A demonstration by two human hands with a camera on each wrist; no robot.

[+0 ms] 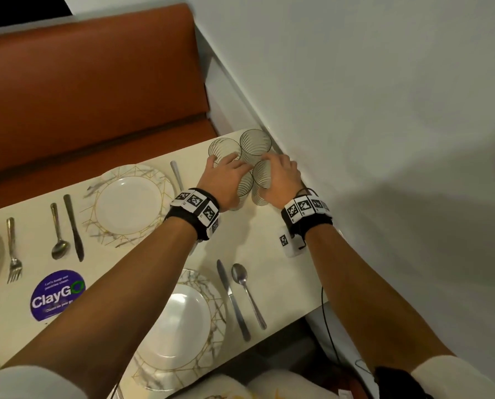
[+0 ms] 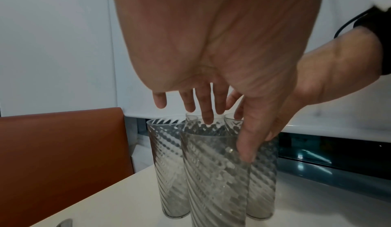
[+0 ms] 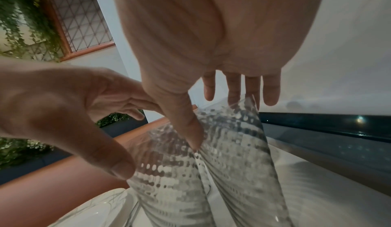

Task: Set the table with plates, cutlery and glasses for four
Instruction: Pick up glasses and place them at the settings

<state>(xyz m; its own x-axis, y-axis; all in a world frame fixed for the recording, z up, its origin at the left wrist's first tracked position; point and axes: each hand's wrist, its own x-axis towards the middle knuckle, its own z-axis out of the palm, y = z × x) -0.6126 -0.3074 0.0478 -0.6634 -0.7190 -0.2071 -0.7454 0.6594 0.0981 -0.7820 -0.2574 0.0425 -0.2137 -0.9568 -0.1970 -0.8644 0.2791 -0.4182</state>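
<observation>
Glasses: four tall ribbed clear glasses stood bunched together, upright, at the far right corner of the tabletop (image 1: 160, 156), close to the white wall (image 1: 384, 96).
Far glasses: the far-left glass (image 1: 224, 148) and the far-right glass (image 1: 255, 143) stood side by side, rims free of both hands.
Near glasses: the near-left glass (image 1: 245, 187) sat under the left hand, the near-right glass (image 1: 262, 175) under the right hand.
Left hand: the left hand (image 1: 226, 175) hovered over the cluster, fingers (image 2: 208, 107) spread and fairly straight, tips at the rims; the thumb lay down along the side of the nearest glass. I saw no closed grip.
Right hand: the right hand (image 1: 281, 175) came over the near-right glass, its fingers (image 3: 269, 88) straight and loose behind the rim, thumb touching the glass wall; not yet wrapped around it.
Far setting: a white plate (image 1: 128, 205) on a marbled gold-lined charger lay left of the glasses, with a knife (image 1: 74, 226) and spoon (image 1: 58, 234) on its left, and another utensil's handle (image 1: 177, 174) on its right, between plate and glasses.
Near setting: a second plate (image 1: 180, 321) on its charger lay partly under the left forearm, a knife (image 1: 232, 298) and spoon (image 1: 247, 292) on its right.
Left edge: a fork (image 1: 13, 251) lay beside another charger cut off by the frame.
Sticker: a round purple "ClayGo" sticker (image 1: 57, 295) was on the tabletop.
Bench: an orange padded bench (image 1: 90, 82) ran along the far side.
Wrists: both wore black bands with black-and-white square markers.
</observation>
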